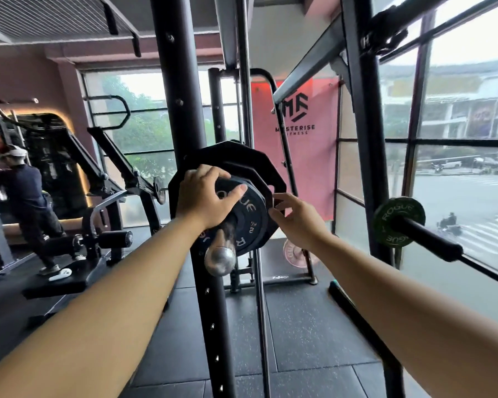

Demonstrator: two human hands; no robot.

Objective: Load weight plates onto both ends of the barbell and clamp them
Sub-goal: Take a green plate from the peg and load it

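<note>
The barbell's chrome sleeve end (220, 258) points toward me at the middle of the head view. A small black Rogue plate (249, 218) sits on that sleeve in front of a large black many-sided plate (239, 159). My left hand (206, 196) grips the small plate's upper left rim, thumb across its face. My right hand (298, 218) hovers at the plate's right edge with fingers spread, fingertips close to the rims. No clamp is visible.
A black rack upright (184, 90) stands just behind the plates. A small green Rogue plate (398, 221) sits on a black storage peg at the right, by the windows. A person (26, 196) stands at a machine on the far left. A pink plate (292, 252) rests low behind.
</note>
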